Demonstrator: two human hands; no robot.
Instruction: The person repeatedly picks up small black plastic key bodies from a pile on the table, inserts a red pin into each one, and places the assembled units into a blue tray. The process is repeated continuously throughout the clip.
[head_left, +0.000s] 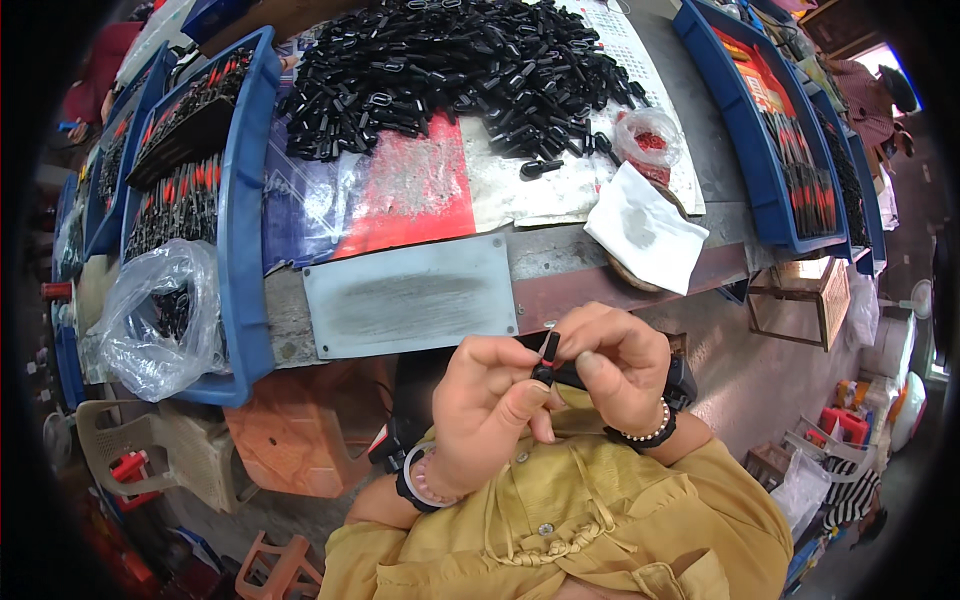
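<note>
In front of my chest, the fingertips of my left hand (490,405) pinch a small black plastic part with a red band (551,347), held nearly upright. My right hand (622,362) is curled with its fingertips at the upper end of the same part; the exact grip there is partly hidden. Both hands are just off the table's near edge, by a grey-blue plate (410,296) with a dark smudged middle. Farther back is a big heap of similar black parts (440,75). One loose black part (541,169) lies apart from the heap.
A clear bag of small red pieces (648,140) stands right of the heap, behind a white cloth (645,228) over a round holder. Blue crates of black-and-red items flank the table, left (245,300) and right (745,150). An orange stool (290,440) and a beige chair (170,450) are lower left.
</note>
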